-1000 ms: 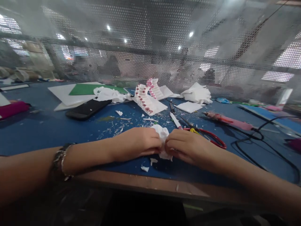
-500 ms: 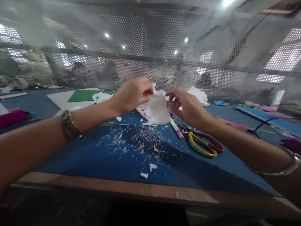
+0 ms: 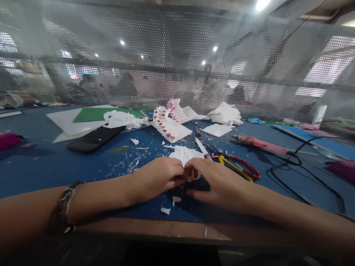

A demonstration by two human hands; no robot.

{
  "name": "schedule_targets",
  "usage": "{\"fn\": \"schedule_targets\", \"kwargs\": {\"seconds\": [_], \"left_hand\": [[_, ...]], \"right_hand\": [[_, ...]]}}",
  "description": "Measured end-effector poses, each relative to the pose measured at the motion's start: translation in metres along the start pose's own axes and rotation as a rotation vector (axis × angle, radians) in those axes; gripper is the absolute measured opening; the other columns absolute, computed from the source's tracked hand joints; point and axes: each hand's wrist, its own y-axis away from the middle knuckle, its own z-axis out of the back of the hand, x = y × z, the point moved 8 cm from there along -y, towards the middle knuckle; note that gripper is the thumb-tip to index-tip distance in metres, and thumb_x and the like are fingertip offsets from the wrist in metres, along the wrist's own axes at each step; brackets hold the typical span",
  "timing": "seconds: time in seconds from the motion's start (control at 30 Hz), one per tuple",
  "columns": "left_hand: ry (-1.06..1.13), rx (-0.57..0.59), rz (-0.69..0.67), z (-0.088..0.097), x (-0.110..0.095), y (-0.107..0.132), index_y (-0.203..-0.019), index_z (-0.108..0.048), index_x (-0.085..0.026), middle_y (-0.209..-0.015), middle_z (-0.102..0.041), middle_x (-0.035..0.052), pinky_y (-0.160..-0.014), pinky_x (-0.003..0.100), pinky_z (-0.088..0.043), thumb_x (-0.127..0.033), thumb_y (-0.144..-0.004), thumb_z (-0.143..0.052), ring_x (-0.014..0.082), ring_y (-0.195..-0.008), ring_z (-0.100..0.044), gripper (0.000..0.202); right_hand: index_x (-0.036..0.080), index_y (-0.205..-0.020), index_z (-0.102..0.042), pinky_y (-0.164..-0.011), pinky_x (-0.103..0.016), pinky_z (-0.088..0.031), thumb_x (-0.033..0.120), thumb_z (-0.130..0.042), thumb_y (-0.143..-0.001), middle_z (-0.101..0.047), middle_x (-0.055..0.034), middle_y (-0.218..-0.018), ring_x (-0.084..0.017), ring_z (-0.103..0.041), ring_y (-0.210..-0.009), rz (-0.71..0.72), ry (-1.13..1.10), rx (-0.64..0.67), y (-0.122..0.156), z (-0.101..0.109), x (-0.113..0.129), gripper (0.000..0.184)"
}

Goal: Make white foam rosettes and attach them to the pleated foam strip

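Note:
A small white sheet (image 3: 186, 153), paper or thin cloth, lies low over the blue table mat, partly covered by my fingers. At its near edge my left hand (image 3: 159, 176) pinches it, fingertips together. My right hand (image 3: 215, 179) meets the left one there, its index finger bent onto the same edge and its thumb set apart below. Just beyond the right hand lie scissors (image 3: 251, 171) with red and yellow handles and a white marker-like stick (image 3: 203, 148). White scraps (image 3: 165, 211) are scattered around the hands.
Behind are white pieces with pink-red dots (image 3: 176, 131), a white stack (image 3: 225, 113), a black phone-like slab (image 3: 95, 140) and a green sheet (image 3: 107, 114). At right, a pink corded tool (image 3: 263, 145) trails a black cable (image 3: 298, 160). A perforated screen (image 3: 166, 48) stands behind the table.
Both hands have come down and nearer, bringing the white sheet from mid-air to just above the mat. They are now close together at its near edge. The dotted pieces behind are uncovered.

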Motion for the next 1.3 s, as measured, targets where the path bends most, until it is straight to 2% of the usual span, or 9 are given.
{"fn": "schedule_targets", "kwargs": {"seconds": [0.13, 0.33, 0.5, 0.7, 0.87, 1.13, 1.3], "left_hand": [[0.121, -0.012, 0.056, 0.009, 0.007, 0.003, -0.076, -0.062, -0.012, -0.075, -0.062, 0.0028, -0.064, 0.018, -0.04, -0.01, -0.073, -0.051, 0.0113, -0.071, -0.056, 0.011], [0.06, -0.011, 0.058, 0.008, 0.008, 0.009, -0.073, -0.06, -0.013, -0.073, -0.059, 0.0017, -0.062, 0.02, -0.038, -0.011, -0.073, -0.052, 0.0116, -0.068, -0.053, 0.009], [-0.003, -0.01, 0.052, 0.01, 0.01, 0.012, -0.073, -0.059, -0.015, -0.073, -0.057, 0.0011, -0.064, 0.022, -0.037, -0.016, -0.076, -0.049, 0.0128, -0.071, -0.05, 0.01], [0.042, -0.02, 0.104, 0.012, 0.018, 0.014, -0.075, -0.06, -0.016, -0.075, -0.058, 0.0013, -0.067, 0.022, -0.038, -0.019, -0.079, -0.047, 0.0125, -0.072, -0.051, 0.014], [-0.01, -0.058, 0.026, 0.014, 0.013, 0.018, -0.08, -0.058, -0.014, -0.076, -0.059, 0.0024, -0.066, 0.02, -0.038, -0.019, -0.08, -0.045, 0.0121, -0.071, -0.052, 0.014], [0.02, 0.034, -0.096, 0.013, 0.015, 0.016, -0.083, -0.058, -0.011, -0.08, -0.057, 0.0053, -0.067, 0.018, -0.039, -0.014, -0.08, -0.045, 0.0111, -0.073, -0.053, 0.014], [0.056, 0.08, -0.039, 0.012, 0.029, 0.021, -0.083, -0.059, -0.012, -0.08, -0.056, 0.0049, -0.068, 0.019, -0.04, -0.018, -0.08, -0.046, 0.0105, -0.073, -0.053, 0.014]], "right_hand": [[0.015, -0.076, -0.05, -0.053, -0.021, -0.033, 0.024, -0.055, -0.07, -0.055, -0.0014, -0.07, -0.011, -0.047, -0.061, -0.061, -0.03, 0.003, -0.007, -0.009, -0.006, 0.011], [0.014, -0.069, -0.054, -0.058, -0.02, -0.035, 0.016, -0.053, -0.073, -0.056, -0.0019, -0.068, -0.01, -0.048, -0.064, -0.043, -0.103, 0.009, -0.012, -0.011, -0.005, 0.004], [0.014, -0.072, -0.056, -0.063, -0.022, -0.037, 0.016, -0.049, -0.076, -0.057, -0.0029, -0.072, -0.011, -0.048, -0.068, -0.005, -0.101, 0.008, -0.012, -0.012, -0.001, 0.008], [0.014, -0.074, -0.055, -0.065, -0.024, -0.037, 0.015, -0.044, -0.079, -0.053, -0.0043, -0.077, -0.012, -0.047, -0.072, -0.021, -0.083, 0.028, -0.012, -0.012, -0.001, 0.013], [0.014, -0.068, -0.051, -0.061, -0.023, -0.036, 0.011, -0.045, -0.074, -0.051, -0.0028, -0.071, -0.011, -0.045, -0.067, -0.065, -0.095, 0.007, -0.014, -0.012, -0.002, 0.009], [0.014, -0.064, -0.049, -0.054, -0.019, -0.033, 0.008, -0.046, -0.066, -0.049, 0.0, -0.064, -0.008, -0.043, -0.059, -0.155, -0.183, 0.039, -0.019, -0.014, -0.008, 0.007], [0.014, -0.062, -0.047, -0.052, -0.019, -0.032, 0.007, -0.048, -0.063, -0.047, 0.0012, -0.061, -0.008, -0.041, -0.056, -0.181, -0.179, 0.082, -0.022, -0.015, -0.01, 0.007]]}}
